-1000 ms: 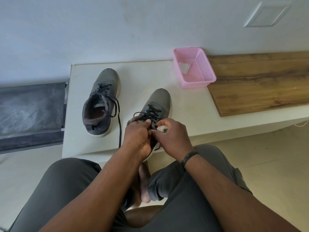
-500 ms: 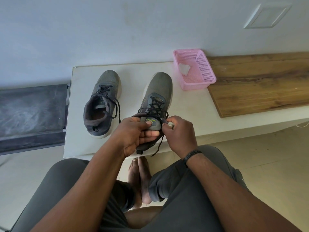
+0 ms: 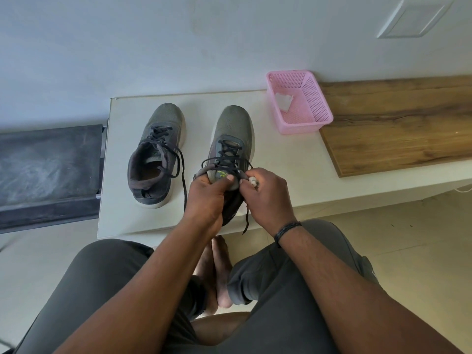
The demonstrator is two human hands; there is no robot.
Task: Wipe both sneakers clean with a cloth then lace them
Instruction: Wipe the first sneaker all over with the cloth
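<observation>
Both hands hide the heel of the right sneaker (image 3: 231, 139), grey with black laces, on the white table (image 3: 281, 159). The left hand (image 3: 207, 200) pinches its tongue; the right hand (image 3: 265, 192) pinches a white cloth (image 3: 253, 180) at its collar.

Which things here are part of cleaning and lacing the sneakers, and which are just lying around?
Part of the job:
- right sneaker, gripped by left hand
- left sneaker
- white cloth, pinched in right hand

Lying about:
- pink basket with a white scrap
- wooden board
</observation>
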